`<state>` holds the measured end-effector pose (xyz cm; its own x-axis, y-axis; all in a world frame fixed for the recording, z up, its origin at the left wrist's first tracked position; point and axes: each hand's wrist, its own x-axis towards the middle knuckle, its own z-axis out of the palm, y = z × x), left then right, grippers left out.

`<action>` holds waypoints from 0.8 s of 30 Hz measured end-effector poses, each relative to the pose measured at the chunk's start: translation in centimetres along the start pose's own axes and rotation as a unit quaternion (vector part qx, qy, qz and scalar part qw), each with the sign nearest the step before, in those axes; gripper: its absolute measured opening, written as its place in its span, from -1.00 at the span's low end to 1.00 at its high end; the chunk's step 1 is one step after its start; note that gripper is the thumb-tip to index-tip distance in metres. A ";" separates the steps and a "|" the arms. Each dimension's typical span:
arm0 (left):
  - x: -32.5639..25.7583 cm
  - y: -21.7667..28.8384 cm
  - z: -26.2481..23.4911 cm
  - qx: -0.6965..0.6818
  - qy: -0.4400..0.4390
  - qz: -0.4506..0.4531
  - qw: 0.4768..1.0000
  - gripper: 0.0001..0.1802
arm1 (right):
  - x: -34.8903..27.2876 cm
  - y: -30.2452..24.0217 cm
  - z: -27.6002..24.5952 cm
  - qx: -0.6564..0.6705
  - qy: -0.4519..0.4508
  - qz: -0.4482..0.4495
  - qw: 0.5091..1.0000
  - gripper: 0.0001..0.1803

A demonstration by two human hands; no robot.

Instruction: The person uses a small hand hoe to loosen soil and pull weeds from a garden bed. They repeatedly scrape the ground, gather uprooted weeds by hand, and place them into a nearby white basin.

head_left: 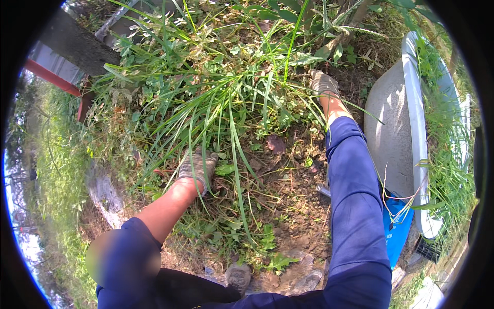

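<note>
My left hand [198,167], in a striped grey work glove, reaches down into the low weeds under a clump of long grass [221,98]. Thin green blades cross over it, and its fingertips are hidden among leaves. Farther off to the right, my right hand [324,84] wears a matching glove and is at the right edge of the clump, beside bare soil. Its fingers look curled in toward the plants; what they hold, if anything, cannot be made out. Between the two hands a dark reddish leaf [275,144] lies on the crumbly soil [303,201].
A large pale basin [391,118] lies tipped on its side at the right, with a blue bag [399,226] by its near end. A tree trunk [77,44] and a red bar [51,77] stand at the far left. Cactus pads [280,13] grow at the back.
</note>
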<state>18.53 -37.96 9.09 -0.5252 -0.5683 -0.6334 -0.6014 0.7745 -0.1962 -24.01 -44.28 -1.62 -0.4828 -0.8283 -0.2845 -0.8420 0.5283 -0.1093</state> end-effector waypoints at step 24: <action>2.4 -1.6 4.6 -0.224 0.112 -0.071 0.965 -0.49 | -21.3 -2.4 -3.8 0.019 0.118 -0.086 0.989 -0.63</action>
<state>20.94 -39.27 4.42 -0.5047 -0.7455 -0.4354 -0.8511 0.5140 0.1065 -12.60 -28.61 8.35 -0.3789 -0.9250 -0.0295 -0.9094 0.3780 -0.1732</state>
